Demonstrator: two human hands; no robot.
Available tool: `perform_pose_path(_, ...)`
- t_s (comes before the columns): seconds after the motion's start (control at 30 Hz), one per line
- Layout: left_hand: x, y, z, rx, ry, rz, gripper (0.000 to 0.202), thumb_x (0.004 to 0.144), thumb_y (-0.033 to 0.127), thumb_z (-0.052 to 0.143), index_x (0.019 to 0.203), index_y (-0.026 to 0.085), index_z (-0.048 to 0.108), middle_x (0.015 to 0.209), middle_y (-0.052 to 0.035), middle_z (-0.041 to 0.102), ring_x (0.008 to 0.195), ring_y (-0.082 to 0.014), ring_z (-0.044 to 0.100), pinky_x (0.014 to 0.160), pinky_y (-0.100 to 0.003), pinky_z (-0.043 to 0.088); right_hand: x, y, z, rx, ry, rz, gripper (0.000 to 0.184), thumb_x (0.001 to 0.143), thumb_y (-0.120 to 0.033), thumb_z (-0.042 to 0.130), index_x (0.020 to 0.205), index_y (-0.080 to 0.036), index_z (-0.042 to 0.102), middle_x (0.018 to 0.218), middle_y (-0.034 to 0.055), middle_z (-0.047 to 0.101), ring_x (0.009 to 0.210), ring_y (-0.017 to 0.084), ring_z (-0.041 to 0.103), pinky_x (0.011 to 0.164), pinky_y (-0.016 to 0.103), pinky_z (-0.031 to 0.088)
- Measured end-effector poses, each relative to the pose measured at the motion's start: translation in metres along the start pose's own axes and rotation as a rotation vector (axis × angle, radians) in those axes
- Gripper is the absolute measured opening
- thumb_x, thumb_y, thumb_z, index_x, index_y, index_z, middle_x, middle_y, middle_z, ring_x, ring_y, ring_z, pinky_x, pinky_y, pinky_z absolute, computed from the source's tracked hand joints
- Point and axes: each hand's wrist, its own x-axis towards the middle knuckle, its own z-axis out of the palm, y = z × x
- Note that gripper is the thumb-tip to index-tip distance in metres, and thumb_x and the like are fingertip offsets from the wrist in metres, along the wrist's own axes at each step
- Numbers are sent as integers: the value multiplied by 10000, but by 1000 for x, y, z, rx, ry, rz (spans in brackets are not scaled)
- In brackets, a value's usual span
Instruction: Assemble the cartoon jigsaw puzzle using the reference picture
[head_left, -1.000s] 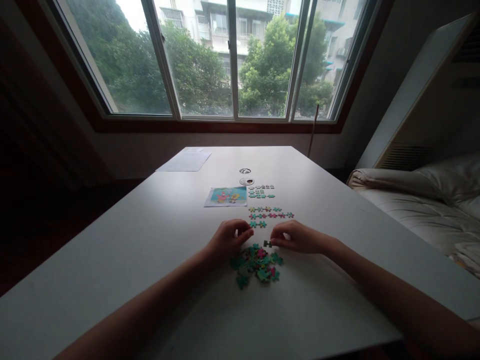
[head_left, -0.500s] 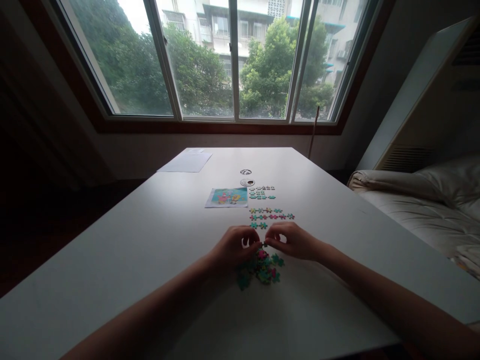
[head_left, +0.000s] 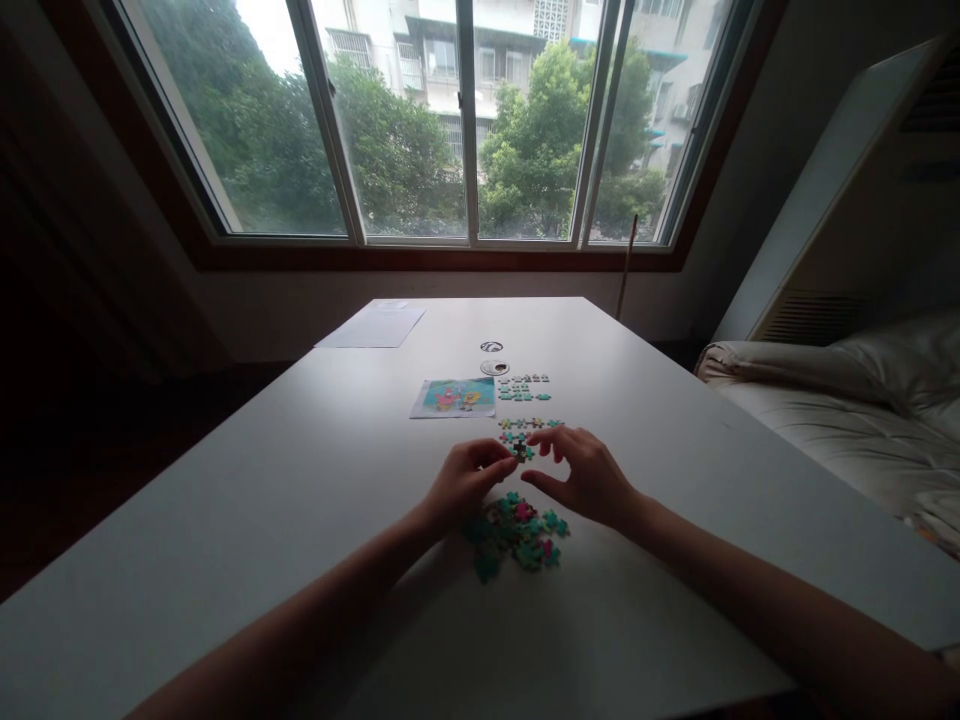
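Observation:
Between thumb and fingers my left hand pinches a dark jigsaw puzzle piece, raised just past the pile. Close on its right is my right hand, thumb and fingers apart, with nothing visible held in it. Below both hands lies a loose heap of green and pink puzzle pieces. Beyond them, rows of puzzle pieces are laid out on the white table; the hands partly cover the nearest rows. A colourful cartoon picture sheet lies left of the rows.
Two small round flat items lie behind the picture. White paper sheets rest at the table's far left corner. A padded, light-coloured seat stands to the right, and a window is ahead.
Both hands have moved slightly forward, away from the heap. My right hand has opened its fingers and come off the small piece, which stays in my left hand.

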Motion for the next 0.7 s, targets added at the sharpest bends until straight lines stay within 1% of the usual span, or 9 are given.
perform_pose_path(0.13,-1,2,2,-59,-7,-26,241,741,354,589,678,121,581,574,16,502,529,-90,417,498,-204,335,1,-1,0,-26,5,-1,270,791,-393,576,972,-193,562,782,34,627,683,144,558,643,273,395)
perform_pose_path(0.3,-2,8,2,-70,-6,-21,237,720,351,611,664,122,590,586,11,512,545,-96,427,502,-206,338,1,-1,-2,-17,-27,-3,239,803,-370,565,969,-198,574,813,40,636,711,146,569,670,280,394)
perform_pose_path(0.57,-2,8,2,-19,-8,-8,232,725,344,602,655,123,588,593,8,523,553,-99,435,507,-207,347,0,1,-1,-24,-29,-37,233,799,-356,574,967,-196,582,855,46,649,700,143,563,672,279,390)
perform_pose_path(0.7,-2,2,-3,41,7,-1,217,736,333,595,678,124,600,596,11,524,559,-99,433,509,-205,338,2,7,-5,-30,6,-6,230,802,-365,570,957,-195,584,811,35,642,645,129,547,665,277,386)
